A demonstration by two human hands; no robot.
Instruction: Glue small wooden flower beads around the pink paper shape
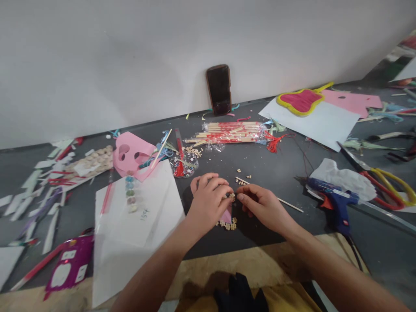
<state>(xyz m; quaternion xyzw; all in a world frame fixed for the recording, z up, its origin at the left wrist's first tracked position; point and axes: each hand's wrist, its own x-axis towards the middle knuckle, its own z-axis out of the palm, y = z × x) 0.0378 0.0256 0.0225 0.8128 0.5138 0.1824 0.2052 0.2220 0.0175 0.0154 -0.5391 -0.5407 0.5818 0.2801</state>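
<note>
My left hand (211,195) is closed, its fingers curled over a small pink piece (225,216) edged with tiny beige pieces. A few of these beige pieces (231,197) show at its fingertips, and more beige pieces (229,224) line the lower end. Close on the right is my right hand (263,206), thumb and fingers drawn together in a pinch; whatever they hold is too small to make out. A thin wooden stick (290,205) passes under the right hand. Two loose beige bits (248,176) lie just beyond the hands.
A blue glue gun (341,203) and scissors (383,182) lie right. White sheets (113,260) and a pink cut-out (130,151) are left. Behind lie packed sticks (234,132), a bag of beads (186,162) and a phone (219,91) leaning on the wall.
</note>
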